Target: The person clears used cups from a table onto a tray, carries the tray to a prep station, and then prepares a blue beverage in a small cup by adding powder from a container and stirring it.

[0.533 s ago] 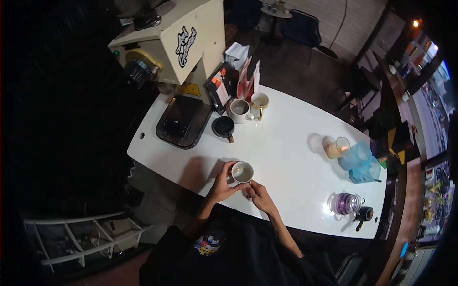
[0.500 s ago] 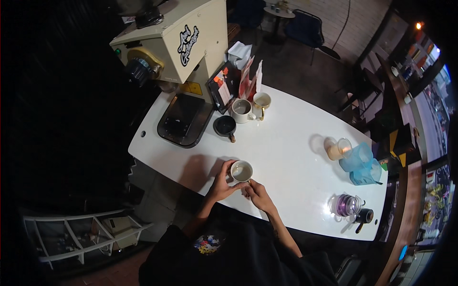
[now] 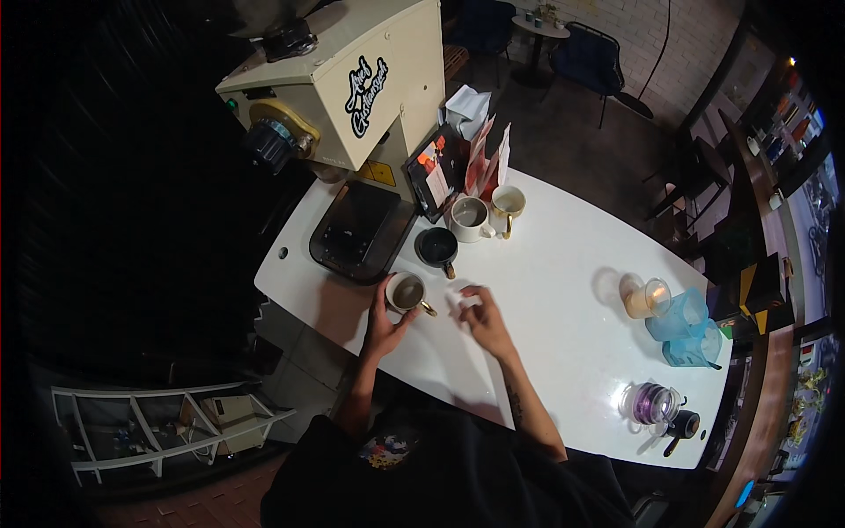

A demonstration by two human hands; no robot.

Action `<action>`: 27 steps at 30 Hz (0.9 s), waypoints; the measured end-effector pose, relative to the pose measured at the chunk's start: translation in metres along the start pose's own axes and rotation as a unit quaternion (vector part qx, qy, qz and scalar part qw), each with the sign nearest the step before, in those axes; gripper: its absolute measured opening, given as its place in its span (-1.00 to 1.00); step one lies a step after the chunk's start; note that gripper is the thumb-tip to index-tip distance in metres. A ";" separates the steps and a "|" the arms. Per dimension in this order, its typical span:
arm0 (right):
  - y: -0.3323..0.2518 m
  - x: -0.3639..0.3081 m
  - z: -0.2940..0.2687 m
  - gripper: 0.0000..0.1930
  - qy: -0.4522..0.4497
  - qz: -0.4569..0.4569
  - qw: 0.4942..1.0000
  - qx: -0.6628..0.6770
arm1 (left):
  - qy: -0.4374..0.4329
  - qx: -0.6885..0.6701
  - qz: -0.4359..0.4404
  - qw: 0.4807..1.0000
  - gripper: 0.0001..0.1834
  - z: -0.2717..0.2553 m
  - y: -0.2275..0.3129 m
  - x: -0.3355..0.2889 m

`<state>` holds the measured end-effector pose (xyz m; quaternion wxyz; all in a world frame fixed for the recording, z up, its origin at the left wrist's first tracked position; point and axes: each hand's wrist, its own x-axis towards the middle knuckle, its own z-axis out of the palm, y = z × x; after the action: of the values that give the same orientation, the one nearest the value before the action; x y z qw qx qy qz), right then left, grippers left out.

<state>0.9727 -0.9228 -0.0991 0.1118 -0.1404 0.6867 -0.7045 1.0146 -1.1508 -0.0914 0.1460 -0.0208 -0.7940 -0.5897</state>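
My left hand is closed round the side of a white mug with a gold handle, near the front edge of the white table. The mug's handle points right, toward my other hand. Apart from it, my right hand hovers over the table with loosely bent, spread fingers, slightly blurred, and no object shows in them. Just beyond the held mug stands a black cup with a brownish handle. Behind that are a white mug and another white mug with a gold handle.
A large cream coffee grinder stands at the left, its black base tray beside the held mug. Red-and-white bags and a dark-framed screen stand behind the cups. Blue pitchers, a purple-tinted glass vessel and a portafilter occupy the right end.
My left hand has carried the white mug left and away from me, toward the grinder's tray. My right hand has let go of its handle and moved up, fingers spreading.
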 end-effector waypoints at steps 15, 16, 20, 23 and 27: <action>0.013 0.104 -0.087 -0.55 0.127 0.038 0.989 -0.060 | 0.028 0.003 -0.044 0.999 -0.13 0.007 -0.007 0.044; 0.013 0.107 -0.087 -0.59 0.121 0.035 0.991 -0.037 | 0.014 0.001 -0.052 0.999 -0.15 0.007 -0.003 0.045; 0.008 0.114 -0.076 -0.69 0.126 0.004 0.992 0.015 | 0.003 0.002 -0.068 0.998 -0.17 0.008 0.001 0.047; 0.002 0.117 -0.068 -0.75 0.128 0.017 0.992 -0.009 | 0.002 0.010 -0.058 0.998 -0.17 0.007 -0.005 0.048; 0.002 0.123 -0.064 -0.77 0.142 0.035 0.989 0.004 | 0.003 0.006 -0.064 0.998 -0.16 0.011 -0.003 0.051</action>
<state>0.8349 -0.9064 -0.0969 0.0382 -0.0138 0.6974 -0.7155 0.9628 -1.1487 -0.0837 0.1103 0.0325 -0.7967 -0.5934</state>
